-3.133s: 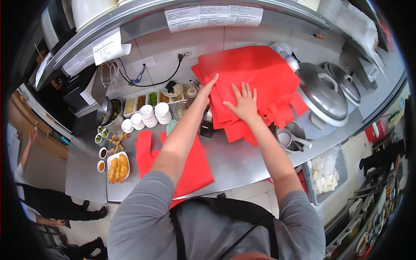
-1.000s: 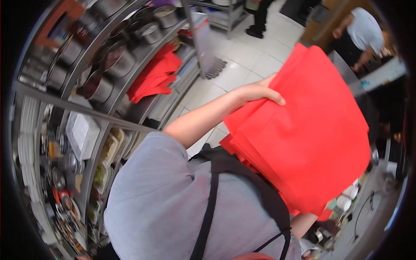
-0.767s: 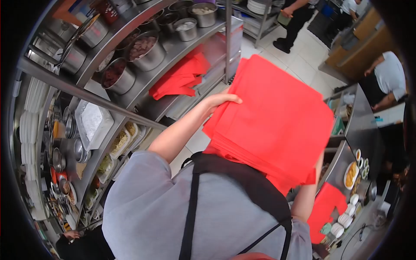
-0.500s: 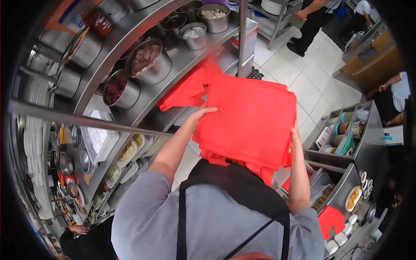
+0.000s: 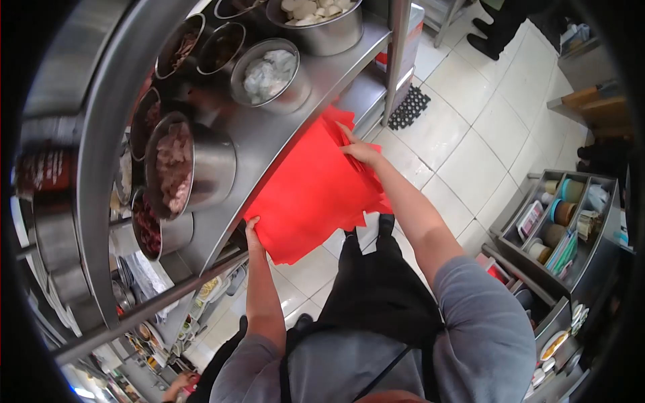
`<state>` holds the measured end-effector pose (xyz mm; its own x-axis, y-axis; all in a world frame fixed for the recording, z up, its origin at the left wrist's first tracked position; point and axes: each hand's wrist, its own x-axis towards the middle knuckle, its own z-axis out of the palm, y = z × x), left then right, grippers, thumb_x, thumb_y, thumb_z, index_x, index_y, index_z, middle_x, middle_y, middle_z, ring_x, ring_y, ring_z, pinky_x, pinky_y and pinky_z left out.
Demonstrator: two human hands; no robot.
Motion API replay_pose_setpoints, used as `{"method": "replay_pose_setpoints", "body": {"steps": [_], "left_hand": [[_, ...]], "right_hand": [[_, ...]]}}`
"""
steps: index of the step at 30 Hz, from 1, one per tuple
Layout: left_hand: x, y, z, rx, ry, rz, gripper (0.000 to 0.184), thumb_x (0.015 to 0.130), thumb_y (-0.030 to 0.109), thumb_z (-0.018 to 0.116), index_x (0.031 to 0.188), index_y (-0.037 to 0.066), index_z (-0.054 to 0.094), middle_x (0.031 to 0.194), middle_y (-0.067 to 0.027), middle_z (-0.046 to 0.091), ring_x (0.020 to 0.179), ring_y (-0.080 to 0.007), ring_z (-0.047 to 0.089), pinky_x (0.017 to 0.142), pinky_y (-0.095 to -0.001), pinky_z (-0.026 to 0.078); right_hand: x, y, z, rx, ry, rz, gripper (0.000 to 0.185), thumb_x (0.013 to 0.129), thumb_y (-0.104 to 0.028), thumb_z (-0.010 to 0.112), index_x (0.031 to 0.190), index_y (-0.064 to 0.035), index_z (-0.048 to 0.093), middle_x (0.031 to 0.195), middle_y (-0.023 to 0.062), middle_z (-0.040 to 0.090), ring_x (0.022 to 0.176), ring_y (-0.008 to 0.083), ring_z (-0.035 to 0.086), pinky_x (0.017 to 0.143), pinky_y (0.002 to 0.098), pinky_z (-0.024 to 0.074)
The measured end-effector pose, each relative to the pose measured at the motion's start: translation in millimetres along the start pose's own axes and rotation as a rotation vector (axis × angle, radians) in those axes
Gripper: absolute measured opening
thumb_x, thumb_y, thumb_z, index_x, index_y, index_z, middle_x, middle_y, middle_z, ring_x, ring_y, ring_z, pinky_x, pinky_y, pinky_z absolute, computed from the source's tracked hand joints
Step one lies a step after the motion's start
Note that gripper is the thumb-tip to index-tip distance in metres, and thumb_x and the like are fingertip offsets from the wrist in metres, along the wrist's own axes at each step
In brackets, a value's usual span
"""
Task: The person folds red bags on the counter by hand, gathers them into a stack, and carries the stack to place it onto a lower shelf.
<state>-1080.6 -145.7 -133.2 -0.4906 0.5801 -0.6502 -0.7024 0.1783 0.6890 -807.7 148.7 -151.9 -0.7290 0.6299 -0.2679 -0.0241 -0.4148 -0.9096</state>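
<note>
A thick stack of red bags (image 5: 309,191) lies partly under the edge of the upper metal shelf, on the left of the head view. My left hand (image 5: 253,234) grips the stack's near left corner, thumb on top. At its far right side my right hand (image 5: 359,149) holds the edge, with the fingers pressed on the red material. The far part of the stack is hidden under the shelf.
Metal pots of food, one with meat (image 5: 176,164) and one with pale pieces (image 5: 269,74), stand on the shelf (image 5: 259,144) above. A drawer unit (image 5: 571,228) is at the right. Another person's hand (image 5: 180,381) shows at lower left, another's shoes (image 5: 485,41) at top right.
I have turned from the counter to the shelf unit, carrying the red stack. Since half a second ago the stack has moved left, partly under the upper shelf, and the view is closer to the pots.
</note>
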Motion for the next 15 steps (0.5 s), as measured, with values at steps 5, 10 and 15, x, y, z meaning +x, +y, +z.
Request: {"method": "replay_pose_setpoints", "body": {"steps": [5, 10, 15], "left_hand": [[-25, 47, 20, -0.123, 0.062, -0.122, 0.042, 0.075, 0.015, 0.055, 0.114, 0.001, 0.049, 0.116, -0.0142, 0.052, 0.107, -0.0280, 0.049, 0.091, -0.0403, 0.039], [26, 64, -3, -0.005, 0.132, -0.022, 0.041, 0.076, 0.016, 0.056, 0.114, -0.001, 0.049, 0.118, -0.0161, 0.049, 0.108, -0.0295, 0.047, 0.092, -0.0410, 0.037], [51, 81, -22, 0.056, 0.174, 0.024, 0.041, 0.078, 0.017, 0.056, 0.114, -0.002, 0.048, 0.119, -0.0180, 0.047, 0.109, -0.0310, 0.046, 0.093, -0.0418, 0.035]], "right_hand": [[13, -52, 29, -0.121, 0.033, -0.264, 0.067, 0.073, -0.007, 0.055, 0.133, -0.0074, 0.027, 0.131, 0.0113, 0.037, 0.117, 0.0194, 0.038, 0.095, 0.0293, 0.0333], [111, -56, 58, -0.264, 0.041, -0.168, 0.048, 0.075, -0.012, 0.056, 0.120, -0.0032, 0.043, 0.121, 0.0123, 0.046, 0.112, 0.0224, 0.042, 0.094, 0.0323, 0.0347], [186, -21, 52, -0.444, 0.067, -0.169, 0.037, 0.075, -0.010, 0.053, 0.111, -0.0021, 0.047, 0.112, 0.0127, 0.049, 0.106, 0.0246, 0.046, 0.090, 0.0330, 0.0366]]}}
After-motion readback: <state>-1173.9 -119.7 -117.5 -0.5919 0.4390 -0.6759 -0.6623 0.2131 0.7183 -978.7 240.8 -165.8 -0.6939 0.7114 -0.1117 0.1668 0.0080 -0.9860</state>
